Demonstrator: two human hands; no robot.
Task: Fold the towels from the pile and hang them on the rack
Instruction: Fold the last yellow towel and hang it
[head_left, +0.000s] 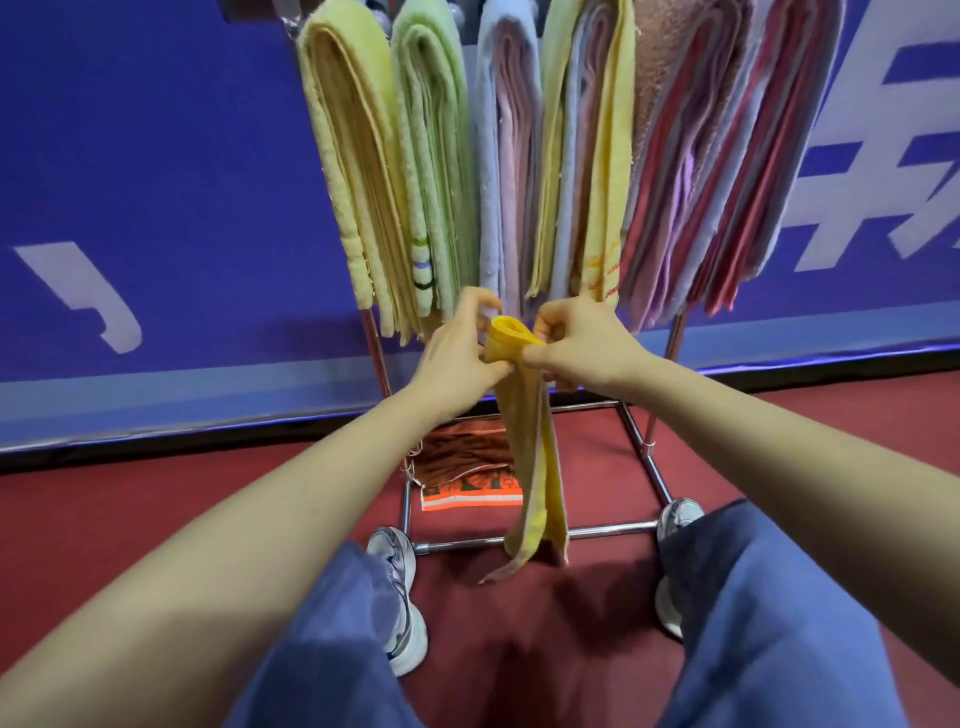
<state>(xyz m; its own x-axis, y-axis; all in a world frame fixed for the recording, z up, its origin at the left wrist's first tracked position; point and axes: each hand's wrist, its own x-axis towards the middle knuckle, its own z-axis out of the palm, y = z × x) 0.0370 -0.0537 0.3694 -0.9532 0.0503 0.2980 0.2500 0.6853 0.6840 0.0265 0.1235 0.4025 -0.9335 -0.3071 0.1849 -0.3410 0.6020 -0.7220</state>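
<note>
Head view: hands (511, 345) pinch yellow towel (535, 467), hanging vertically.

On the blue banner (156, 130), the white characters (878, 156) are cropped, unreadable.

Rack (613, 530) top cut off above — orange towel (462, 465) partly behind yellow towel (531, 441)

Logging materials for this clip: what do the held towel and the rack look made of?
The towel looks like soft yellow terry-type cloth with a matte finish: it hangs limp and bunches at the top. The rack is probably chromed metal tube, as it is glossy with bright mirror-like highlights.
</note>
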